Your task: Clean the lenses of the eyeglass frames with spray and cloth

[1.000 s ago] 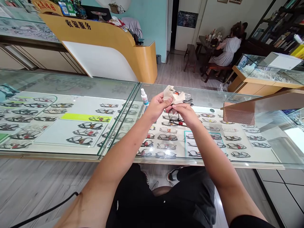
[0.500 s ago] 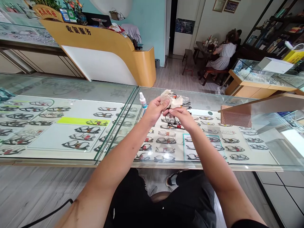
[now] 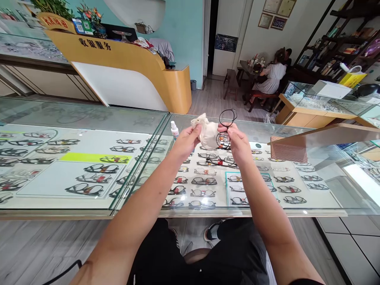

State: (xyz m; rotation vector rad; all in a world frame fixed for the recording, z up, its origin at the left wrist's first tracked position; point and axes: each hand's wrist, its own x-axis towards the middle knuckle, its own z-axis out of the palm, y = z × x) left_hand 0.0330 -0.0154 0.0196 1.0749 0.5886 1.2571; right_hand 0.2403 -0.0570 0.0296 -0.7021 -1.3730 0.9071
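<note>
My left hand (image 3: 187,140) pinches a crumpled cream cloth (image 3: 208,134) that hangs toward the right. My right hand (image 3: 237,141) grips a pair of black round-framed glasses (image 3: 227,118) at the middle, turned so one lens is above the other. The cloth's right edge is close beside the glasses; whether they touch I cannot tell. Both hands are above the glass display counter (image 3: 142,208). A small white spray bottle (image 3: 174,130) stands upright on the counter, left of my left hand.
Rows of glasses (image 3: 204,181) lie in the display counter. A slanted wooden board (image 3: 320,136) is at the right. Behind are a wooden cashier desk (image 3: 178,87), a second glass case (image 3: 311,105) and a seated person (image 3: 274,77) at a table.
My hands have moved apart. The glasses, earlier low under the cloth, are now raised upright on the right, and the cloth hangs from my left hand. The camera view has shifted slightly.
</note>
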